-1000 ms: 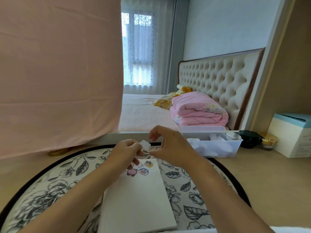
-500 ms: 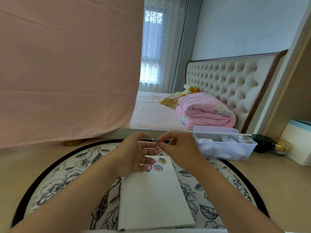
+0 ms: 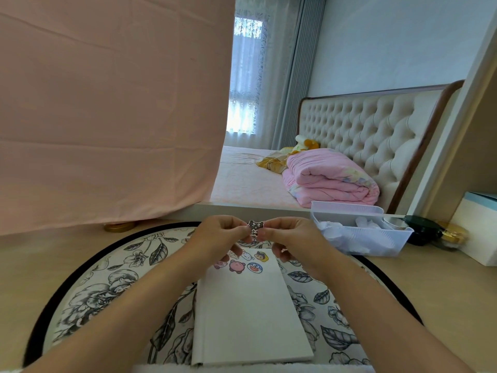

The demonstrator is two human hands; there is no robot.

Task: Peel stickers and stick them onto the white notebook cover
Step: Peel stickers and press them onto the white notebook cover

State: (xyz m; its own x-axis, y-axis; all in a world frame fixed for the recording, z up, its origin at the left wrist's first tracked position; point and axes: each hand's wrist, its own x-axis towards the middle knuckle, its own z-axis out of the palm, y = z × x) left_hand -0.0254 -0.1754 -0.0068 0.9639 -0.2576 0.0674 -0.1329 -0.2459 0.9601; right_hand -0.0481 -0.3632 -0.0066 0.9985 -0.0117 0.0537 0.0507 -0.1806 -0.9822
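- While the left hand [image 3: 220, 235] and the right hand [image 3: 290, 238] each pinch one side of the small black-and-white sticker [image 3: 252, 228], both grips closed on it, it hangs just above the far end of the white notebook [image 3: 250, 313], clear of the cover.
- Uneven pull likely creases or tears it; whether the backing is off, cannot tell.
- Adhesive may catch a fingertip and fold over.
- Careless placement may overlap the cartoon stickers [image 3: 236, 265] on the cover, or miss onto the floral mat [image 3: 107, 286].
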